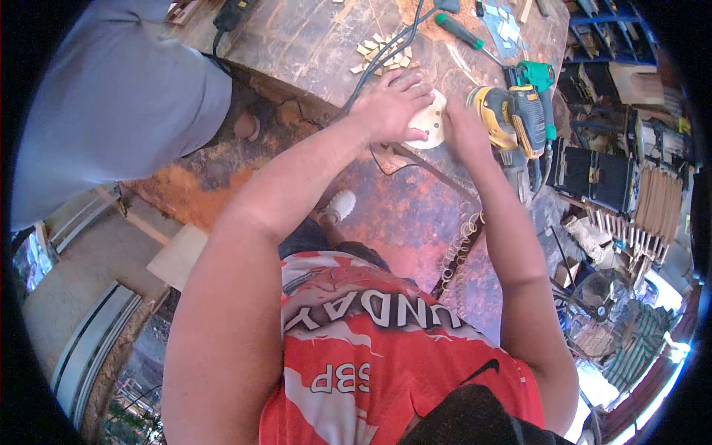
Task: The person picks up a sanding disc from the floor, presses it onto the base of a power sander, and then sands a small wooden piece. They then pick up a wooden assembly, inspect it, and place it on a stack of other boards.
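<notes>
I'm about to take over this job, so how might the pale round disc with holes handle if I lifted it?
The disc is probably light for its size, since it looks thin. It may flex a little, being sheet-like and pierced by small holes. Lying flat under the left hand, it would more likely slide than roll.

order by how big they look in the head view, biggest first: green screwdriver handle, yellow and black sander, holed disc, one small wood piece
yellow and black sander
holed disc, partly hidden by the left hand
green screwdriver handle
one small wood piece
</notes>
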Available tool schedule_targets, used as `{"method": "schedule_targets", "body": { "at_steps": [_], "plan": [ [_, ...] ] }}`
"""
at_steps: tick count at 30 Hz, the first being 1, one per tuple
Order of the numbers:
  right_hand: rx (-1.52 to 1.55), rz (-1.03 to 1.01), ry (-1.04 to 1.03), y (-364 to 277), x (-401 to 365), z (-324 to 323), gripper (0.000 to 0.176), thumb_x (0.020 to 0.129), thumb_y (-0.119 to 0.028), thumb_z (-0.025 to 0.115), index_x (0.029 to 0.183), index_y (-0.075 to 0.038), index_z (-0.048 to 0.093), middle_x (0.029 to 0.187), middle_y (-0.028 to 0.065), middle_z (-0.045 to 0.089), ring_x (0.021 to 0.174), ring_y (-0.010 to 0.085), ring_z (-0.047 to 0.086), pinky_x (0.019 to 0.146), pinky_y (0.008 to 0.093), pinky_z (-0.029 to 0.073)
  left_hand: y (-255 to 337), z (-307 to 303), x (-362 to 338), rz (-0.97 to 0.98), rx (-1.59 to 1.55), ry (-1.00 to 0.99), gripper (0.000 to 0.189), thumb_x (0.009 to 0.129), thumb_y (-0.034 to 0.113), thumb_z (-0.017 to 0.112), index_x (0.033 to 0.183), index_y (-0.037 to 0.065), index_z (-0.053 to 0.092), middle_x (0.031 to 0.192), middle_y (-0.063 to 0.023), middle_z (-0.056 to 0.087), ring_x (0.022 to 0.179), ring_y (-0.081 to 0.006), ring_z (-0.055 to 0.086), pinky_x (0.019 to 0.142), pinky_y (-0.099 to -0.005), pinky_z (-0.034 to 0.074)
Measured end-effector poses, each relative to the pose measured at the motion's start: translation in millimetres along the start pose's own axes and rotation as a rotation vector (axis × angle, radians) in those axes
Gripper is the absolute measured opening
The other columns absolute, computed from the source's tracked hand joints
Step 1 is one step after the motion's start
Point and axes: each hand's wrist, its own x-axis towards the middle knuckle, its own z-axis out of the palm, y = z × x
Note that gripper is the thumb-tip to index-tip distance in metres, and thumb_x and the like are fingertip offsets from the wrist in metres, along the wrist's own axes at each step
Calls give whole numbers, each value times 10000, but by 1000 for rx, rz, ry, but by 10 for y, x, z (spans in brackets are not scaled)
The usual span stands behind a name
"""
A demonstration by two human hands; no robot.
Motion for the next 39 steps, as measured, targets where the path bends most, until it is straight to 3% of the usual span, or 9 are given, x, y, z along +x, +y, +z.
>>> {"method": "schedule_targets", "body": {
  "at_steps": [1,4,9,12,14,21,23,26,39],
  "plan": [
    [-19,76,-101,10,-70,-20,130,915,-140,487,970,-29,526,919,223,630,929,420,590,793,530,469,-10,2,7,-4,-4,-16,758,816,551,643,1405,104,475,1487,-45,430,1424,-225,310,1186,-464,191],
    [-1,-43,40,72,78,92,134,916,-136,486,984,-29,529,926,227,629,934,424,590,791,528,474,9,-35,1,5,15,0,758,817,551,643,1409,110,470,1482,-40,434,1424,-225,310,1185,-468,190],
    [21,-18,35,-17,32,-17,128,911,-123,484,974,-21,529,910,233,631,935,423,592,791,525,471,-12,-13,11,10,8,1,738,823,541,640,1402,112,479,1477,-39,441,1423,-220,314,1186,-467,187],
    [3,47,-90,-65,-70,-111,118,904,-124,493,952,-22,525,912,232,638,926,418,596,789,526,468,-12,-2,17,-10,-12,-32,743,822,551,638,1403,115,478,1481,-40,438,1424,-215,313,1188,-465,182],
    [19,-23,31,-33,84,-20,113,903,-120,494,939,-20,531,928,238,638,919,418,598,789,527,467,2,10,9,-2,22,-2,744,824,561,635,1405,123,476,1486,-41,433,1424,-212,313,1192,-463,173],
    [-28,37,-69,-12,-63,-43,116,898,-122,505,963,-34,543,928,241,639,914,419,601,793,529,470,-25,3,10,-5,12,-9,736,838,560,618,1402,109,476,1483,-44,439,1421,-213,318,1191,-452,179],
    [-22,-27,26,18,25,27,129,895,-132,515,985,-41,537,944,235,642,924,417,600,787,528,476,-5,7,3,6,31,6,743,837,564,617,1401,101,477,1482,-47,440,1420,-215,320,1189,-451,184],
    [-24,20,-25,-58,283,-7,134,903,-140,519,995,-44,535,956,220,632,935,413,594,784,526,479,-8,14,11,3,39,17,743,837,570,613,1399,102,480,1478,-49,442,1418,-217,324,1188,-453,188],
    [-9,27,-15,-99,-5,-102,114,899,-136,521,971,-49,508,924,210,631,910,420,590,770,539,466,-20,-29,20,-8,-15,2,757,809,554,646,1396,103,485,1471,-57,446,1420,-219,320,1184,-446,194]
  ]
}}
